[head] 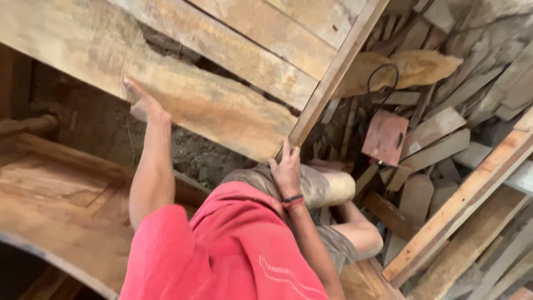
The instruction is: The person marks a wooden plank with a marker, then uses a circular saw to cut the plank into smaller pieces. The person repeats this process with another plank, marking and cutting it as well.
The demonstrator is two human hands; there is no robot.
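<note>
1. Wide plank (211, 105) up front: pale, stained, rough-edged, slanting from upper left down to centre, lifted clear above dark earth (194, 153).
2. Left hand (143, 105) flat against the plank's lower edge, fingers stretched out and released, palm pressing, nothing gripped.
3. Right hand (287, 173) at the plank's lower corner, back of the hand to the camera, fingertips up against the wood; cannot tell whether clenched round it or only propping it.
4. Dark wristband (292, 200) on that right wrist, red shirt (222, 250) filling the bottom of the view, bent knee (333, 189) just beside the right hand.
5. Narrow batten (333, 72) running diagonally down to the same corner, touching the plank's end.
6. More boards (266, 33) lying above the plank, parallel to it.
7. Panelled wooden piece (55, 189) low at left, curved along its near edge.
8. Off to the right, a heap of scrap wood (444, 139), a reddish square board (385, 136) on it, a black cable loop (383, 78) above that, a long beam (466, 205) angled across.
</note>
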